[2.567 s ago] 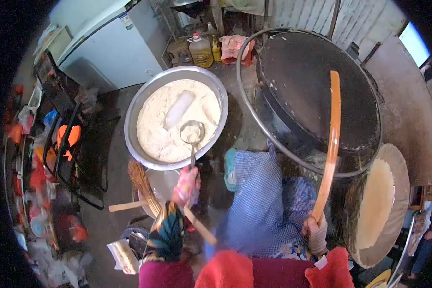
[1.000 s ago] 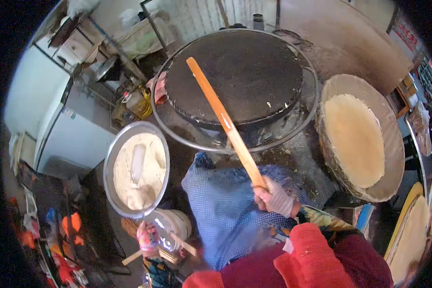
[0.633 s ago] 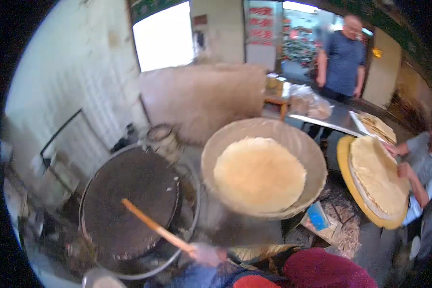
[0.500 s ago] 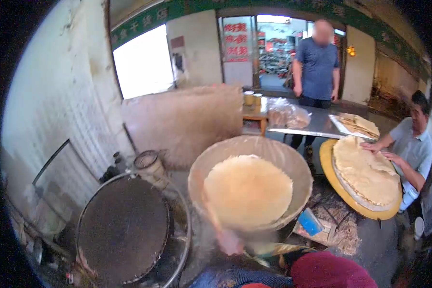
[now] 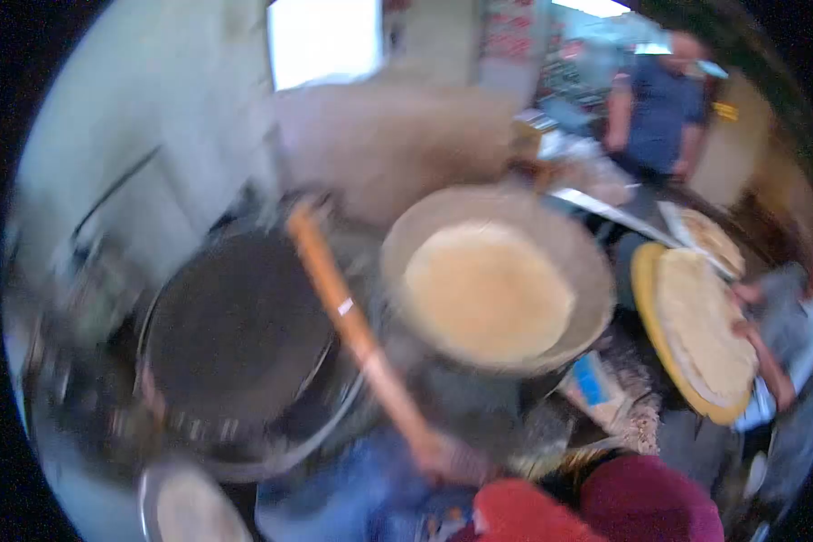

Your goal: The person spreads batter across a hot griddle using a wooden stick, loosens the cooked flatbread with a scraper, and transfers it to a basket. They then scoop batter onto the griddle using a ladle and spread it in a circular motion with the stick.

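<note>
Blurred by motion, my right hand is closed round the lower end of a long wooden stick. The stick slants up and left, over the right edge of a large round dark griddle; its far end is too smeared to name. Right of the stick stands a wide basin with pale beige batter in it. A red sleeve and a maroon one show at the bottom edge. My left hand is not in view.
A co-worker's hands rest on a stack of thin flat pancakes on a yellow round board. Another person stands behind the metal table. A round dish shows bottom left, a blue-topped box below the basin.
The view has tilted down. My right hand has brought the wooden stick away from the basin, left toward the griddle. A round dish has come into view bottom left.
</note>
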Motion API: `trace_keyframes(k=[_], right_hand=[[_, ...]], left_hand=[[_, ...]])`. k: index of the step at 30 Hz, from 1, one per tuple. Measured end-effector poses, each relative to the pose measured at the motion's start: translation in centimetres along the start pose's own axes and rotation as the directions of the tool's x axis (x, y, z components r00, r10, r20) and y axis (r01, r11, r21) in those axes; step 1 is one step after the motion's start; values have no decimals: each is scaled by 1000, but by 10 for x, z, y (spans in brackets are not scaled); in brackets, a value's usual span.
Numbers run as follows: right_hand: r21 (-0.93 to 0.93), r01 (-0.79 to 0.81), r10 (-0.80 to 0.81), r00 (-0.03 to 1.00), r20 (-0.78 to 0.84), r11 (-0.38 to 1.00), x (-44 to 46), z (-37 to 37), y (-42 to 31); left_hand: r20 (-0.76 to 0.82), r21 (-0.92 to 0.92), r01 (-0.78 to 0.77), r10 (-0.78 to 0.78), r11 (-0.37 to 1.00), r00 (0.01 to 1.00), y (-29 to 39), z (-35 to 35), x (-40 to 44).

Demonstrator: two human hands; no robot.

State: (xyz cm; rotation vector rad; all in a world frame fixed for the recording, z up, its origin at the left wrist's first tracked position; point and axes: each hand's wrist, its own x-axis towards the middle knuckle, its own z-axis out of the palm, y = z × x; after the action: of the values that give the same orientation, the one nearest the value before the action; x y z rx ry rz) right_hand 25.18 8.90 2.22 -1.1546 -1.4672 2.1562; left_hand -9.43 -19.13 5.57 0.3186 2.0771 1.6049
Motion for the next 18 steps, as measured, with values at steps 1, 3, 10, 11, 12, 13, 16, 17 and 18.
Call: trace_keyframes(k=[1, 3, 10, 11, 12, 13, 16, 17, 18], right_hand=[[-17, -54, 55, 998, 44, 998, 21, 15, 1], [-1, -64, 64, 992, 107, 998, 3, 34, -30], [75, 75, -93, 958, 270, 994, 41, 116, -42], [123, 162, -188, 952, 242, 979, 52, 124, -43], [127, 155, -183, 950, 253, 980, 62, 129, -48], [60, 222, -230, 951, 208, 973, 75, 138, -51], [-217, 449, -438, 893, 102, 867, 121, 145, -57], [-419, 570, -594, 800, 85, 707, 140, 142, -50], [-526, 567, -641, 766, 54, 633, 161, 135, -41]], left_hand=[[-60, 1, -4, 4, 1000, 998, -10, -22, -14], [-152, 14, -25, 27, 1000, 988, -30, -63, -42], [285, -953, 297, -153, 60, 946, -76, -144, -61], [225, -962, 248, -190, 111, 956, -70, -146, -61], [150, -970, 186, -216, 159, 965, -49, -134, -67], [84, -970, 133, -234, 203, 968, -25, -122, -71], [38, -924, 131, -255, 359, 966, 19, -111, -65], [20, -919, 115, -247, 378, 969, 29, -107, -59], [25, -914, 121, -245, 387, 969, 47, -99, -55]])
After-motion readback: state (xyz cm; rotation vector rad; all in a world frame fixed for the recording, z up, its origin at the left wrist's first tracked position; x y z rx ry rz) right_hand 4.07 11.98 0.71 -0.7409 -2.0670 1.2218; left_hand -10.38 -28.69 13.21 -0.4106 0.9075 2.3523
